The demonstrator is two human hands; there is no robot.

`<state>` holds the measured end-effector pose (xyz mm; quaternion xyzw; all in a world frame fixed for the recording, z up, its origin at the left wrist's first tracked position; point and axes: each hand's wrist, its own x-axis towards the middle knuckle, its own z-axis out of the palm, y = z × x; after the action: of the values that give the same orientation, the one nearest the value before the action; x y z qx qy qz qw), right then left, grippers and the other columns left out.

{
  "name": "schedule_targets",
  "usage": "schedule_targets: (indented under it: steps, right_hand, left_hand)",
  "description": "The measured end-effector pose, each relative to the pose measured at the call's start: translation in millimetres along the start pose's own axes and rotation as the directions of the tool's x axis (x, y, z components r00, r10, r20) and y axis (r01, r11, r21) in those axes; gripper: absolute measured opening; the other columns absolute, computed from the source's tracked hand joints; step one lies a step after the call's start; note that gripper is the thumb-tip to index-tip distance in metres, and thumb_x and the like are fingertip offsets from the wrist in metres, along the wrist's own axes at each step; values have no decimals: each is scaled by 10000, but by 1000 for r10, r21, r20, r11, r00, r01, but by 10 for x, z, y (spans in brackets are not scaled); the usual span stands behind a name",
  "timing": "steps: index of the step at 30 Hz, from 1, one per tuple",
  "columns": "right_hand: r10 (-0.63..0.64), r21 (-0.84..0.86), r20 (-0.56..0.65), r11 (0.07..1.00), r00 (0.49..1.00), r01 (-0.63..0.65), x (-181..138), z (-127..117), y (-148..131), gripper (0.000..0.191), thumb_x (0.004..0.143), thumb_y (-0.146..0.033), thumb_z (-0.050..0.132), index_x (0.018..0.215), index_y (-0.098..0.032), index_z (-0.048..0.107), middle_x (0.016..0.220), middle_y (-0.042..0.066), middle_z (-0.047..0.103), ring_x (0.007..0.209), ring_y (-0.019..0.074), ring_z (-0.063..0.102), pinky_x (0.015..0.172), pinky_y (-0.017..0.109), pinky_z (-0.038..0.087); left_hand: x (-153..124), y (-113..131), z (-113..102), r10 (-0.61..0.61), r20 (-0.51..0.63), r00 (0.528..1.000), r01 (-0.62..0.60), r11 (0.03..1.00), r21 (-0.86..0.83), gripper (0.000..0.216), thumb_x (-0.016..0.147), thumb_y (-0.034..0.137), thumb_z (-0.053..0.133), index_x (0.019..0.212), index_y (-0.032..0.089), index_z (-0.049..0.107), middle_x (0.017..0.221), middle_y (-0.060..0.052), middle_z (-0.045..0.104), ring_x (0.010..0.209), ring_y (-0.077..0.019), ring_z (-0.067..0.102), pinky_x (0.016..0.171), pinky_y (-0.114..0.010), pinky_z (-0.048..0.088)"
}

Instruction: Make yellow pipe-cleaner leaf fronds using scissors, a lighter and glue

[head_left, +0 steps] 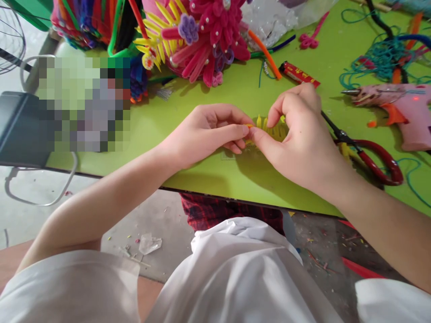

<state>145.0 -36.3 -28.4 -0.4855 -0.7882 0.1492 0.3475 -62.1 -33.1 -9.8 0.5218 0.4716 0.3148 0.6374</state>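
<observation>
Near the table's front edge, a yellow pipe-cleaner piece with leaf-like spikes lies between my hands, a small orange bit at its left end. My left hand pinches that end between thumb and fingertips. The thumb of my right hand presses against the same spot, tip to tip with my left thumb. Its index finger curls over the yellow spikes, and its other fingers are bent and partly hidden. Just right of this hand lie scissors with red handles, partly covered by my wrist.
A pink glue gun with a lit red light lies at right, below tangled teal yarn. A pink and yellow pipe-cleaner bouquet stands at the back. Behind my right hand is a red tube. A dark box sits left.
</observation>
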Motion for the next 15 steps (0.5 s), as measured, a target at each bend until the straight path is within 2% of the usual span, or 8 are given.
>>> schedule_targets:
  steps: [3, 5, 7, 9, 11, 13, 14, 15]
  right_hand:
    - [28, 37, -38, 999, 999, -27, 30, -16, 39, 369, 854, -423, 804, 957, -249, 495, 1067, 73, 577, 946, 255, 627, 885, 477, 546]
    - [51, 65, -5, 997, 999, -51, 41, -34, 30, 378, 834, -402, 823, 1000, -247, 521, 993, 48, 619, 780, 212, 620, 782, 429, 540]
    - [51, 62, 48, 997, 998, -54, 40, -55, -4, 288, 851, -355, 803, 989, -240, 578, 846, 16, 637, 656, 185, 585, 702, 391, 505]
    - [15, 30, 45, 999, 999, -16, 31, -80, -49, 174, 876, -321, 771, 923, -237, 626, 718, -4, 620, 605, 173, 554, 659, 364, 470]
    - [-39, 2, -8, 999, 999, 39, 21, -112, -94, 131, 892, -305, 754, 885, -233, 644, 696, -6, 629, 608, 164, 554, 648, 346, 462]
    - [-88, -13, -56, 996, 995, 87, 14, -149, -128, 114, 904, -288, 746, 887, -232, 647, 744, 0, 664, 646, 164, 581, 657, 336, 467]
    - [-105, -18, -63, 994, 993, 104, 12, -168, -139, 104, 914, -282, 739, 897, -234, 648, 774, 2, 679, 673, 168, 601, 668, 335, 474]
    - [-121, -21, -67, 993, 990, 120, 10, -185, -147, 98, 922, -278, 733, 902, -236, 647, 794, 3, 687, 694, 171, 617, 678, 335, 480]
  left_hand:
    - [-2, -5, 3, 62, -20, 998, -61, 997, 41, 200, 860, 221, 795, 1035, 132, 759, 830, -33, 759, 736, -115, 730, 751, -248, 640]
    - [-12, -18, 14, 124, -42, 991, -119, 987, 107, 197, 847, 240, 821, 1013, 146, 773, 830, -29, 759, 720, -119, 716, 728, -259, 632]
    - [-19, -40, 17, 191, -78, 979, -175, 969, 177, 205, 863, 299, 820, 1015, 166, 789, 837, -28, 763, 711, -128, 701, 685, -271, 617]
    - [-6, -64, -9, 283, -124, 951, -247, 938, 243, 267, 888, 358, 801, 1110, 210, 794, 943, -33, 784, 778, -147, 704, 660, -279, 596]
    - [38, -81, -72, 436, -147, 888, -385, 879, 281, 413, 839, 378, 857, 1231, 287, 765, 1143, -14, 778, 923, -164, 697, 669, -268, 581]
    - [102, -84, -154, 595, -167, 786, -546, 795, 264, 530, 736, 360, 946, 1230, 348, 752, 1226, 30, 750, 962, -155, 667, 620, -241, 552]
    - [133, -81, -193, 607, -205, 768, -562, 792, 240, 427, 772, 354, 925, 1167, 349, 763, 1150, 41, 760, 855, -122, 653, 543, -236, 505]
    - [159, -76, -224, 624, -254, 739, -580, 781, 232, 250, 825, 354, 886, 1049, 328, 777, 987, 50, 757, 712, -81, 605, 468, -233, 429]
